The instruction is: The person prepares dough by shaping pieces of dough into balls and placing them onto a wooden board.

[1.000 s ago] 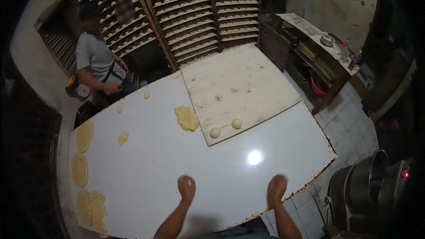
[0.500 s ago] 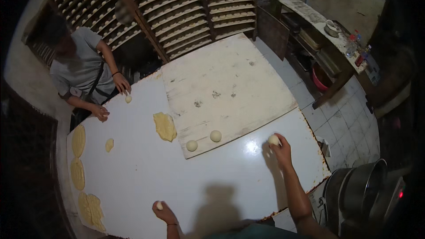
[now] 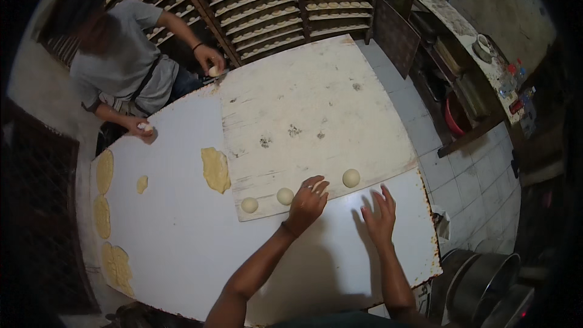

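My left hand [image 3: 308,205] is over the front edge of the floured board [image 3: 303,97], its fingers curved round a pale dough ball [image 3: 321,187] that they partly cover. To its left on the board sit two round dough balls, a nearer one [image 3: 285,196] and an outer one [image 3: 249,205]. Another dough ball [image 3: 351,178] rests on the board to the right of my left hand. My right hand [image 3: 380,217] is just off the board's front edge, above the white table, its fingers apart and nothing in them.
Flattened yellow dough [image 3: 215,170] lies left of the board, with a small piece [image 3: 142,184] farther left. Several flat dough pieces [image 3: 104,171] line the table's left edge. Across the table, a person [image 3: 130,61] holds dough in each hand. Metal pots [image 3: 486,285] stand at lower right.
Both hands have come to the board's front edge. The right hand has let go of its dough ball; two more balls are now at the board. The other person's hands moved apart.
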`<state>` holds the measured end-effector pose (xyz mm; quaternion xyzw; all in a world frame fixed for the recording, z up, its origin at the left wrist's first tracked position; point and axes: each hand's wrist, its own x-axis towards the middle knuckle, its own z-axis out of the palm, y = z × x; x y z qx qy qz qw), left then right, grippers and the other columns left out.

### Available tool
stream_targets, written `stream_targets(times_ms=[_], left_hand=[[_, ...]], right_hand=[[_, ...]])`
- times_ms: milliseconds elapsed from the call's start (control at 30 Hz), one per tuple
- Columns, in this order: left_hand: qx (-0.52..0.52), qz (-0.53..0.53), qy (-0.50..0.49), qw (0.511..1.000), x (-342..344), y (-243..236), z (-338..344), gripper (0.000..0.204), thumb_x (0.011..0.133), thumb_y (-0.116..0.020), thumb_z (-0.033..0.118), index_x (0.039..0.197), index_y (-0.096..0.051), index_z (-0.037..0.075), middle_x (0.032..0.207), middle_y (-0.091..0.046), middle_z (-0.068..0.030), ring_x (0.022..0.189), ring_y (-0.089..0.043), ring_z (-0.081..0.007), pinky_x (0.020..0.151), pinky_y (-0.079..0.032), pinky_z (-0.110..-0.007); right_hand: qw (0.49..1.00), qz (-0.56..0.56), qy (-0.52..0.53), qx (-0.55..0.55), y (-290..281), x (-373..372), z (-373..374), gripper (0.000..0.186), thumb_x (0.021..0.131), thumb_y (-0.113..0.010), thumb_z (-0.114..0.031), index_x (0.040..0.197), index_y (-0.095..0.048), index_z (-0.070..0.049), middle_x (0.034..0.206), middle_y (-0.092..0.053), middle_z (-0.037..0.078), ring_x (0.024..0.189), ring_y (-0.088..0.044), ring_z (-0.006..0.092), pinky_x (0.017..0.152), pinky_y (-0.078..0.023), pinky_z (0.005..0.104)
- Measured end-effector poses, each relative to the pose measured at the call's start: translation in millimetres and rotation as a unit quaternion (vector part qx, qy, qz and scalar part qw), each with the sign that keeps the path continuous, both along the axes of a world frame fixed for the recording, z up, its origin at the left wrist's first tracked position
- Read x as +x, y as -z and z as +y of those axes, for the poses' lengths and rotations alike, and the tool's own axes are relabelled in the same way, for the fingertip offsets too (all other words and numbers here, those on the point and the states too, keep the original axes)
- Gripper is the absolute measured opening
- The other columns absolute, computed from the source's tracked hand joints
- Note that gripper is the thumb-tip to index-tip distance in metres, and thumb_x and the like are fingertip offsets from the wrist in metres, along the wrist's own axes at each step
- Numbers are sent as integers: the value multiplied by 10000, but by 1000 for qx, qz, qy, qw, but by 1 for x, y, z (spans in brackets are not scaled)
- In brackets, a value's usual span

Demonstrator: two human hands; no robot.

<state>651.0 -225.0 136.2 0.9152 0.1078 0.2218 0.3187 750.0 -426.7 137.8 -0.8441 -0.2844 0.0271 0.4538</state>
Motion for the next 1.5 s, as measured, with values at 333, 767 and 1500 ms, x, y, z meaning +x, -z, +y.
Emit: stream_targets(times_ms=[333,767,1500], left_hand=[[-87,30,-203,975,-163,-19,-32,509,808,-668,179,1261,-491,26,1396,-342,-192,1344,-242,-399,1074,-239,-521],[-359,-282,-688,564,-649,20,44,554,874,-600,158,1357,-343,74,1209,-501,-99,1054,-519,-184,848,-457,-314],[-416,-200,-630,625,-704,72,145,245,745,-526,-110,915,-493,64,929,-489,-48,843,-482,-153,747,-452,-283]], right_hand=[[987,142,11,73,15,-87,-56,205,829,-581,-25,1030,-611,-1,1132,-540,147,1035,-549,262,819,-483,333],[913,121,-389,31,-9,-287,195,126,834,-547,-14,946,-599,15,922,-604,88,779,-578,157,710,-481,278],[915,371,-159,26,-21,-483,190,197,882,-569,-121,1021,-585,18,960,-614,88,797,-606,157,740,-490,289]])
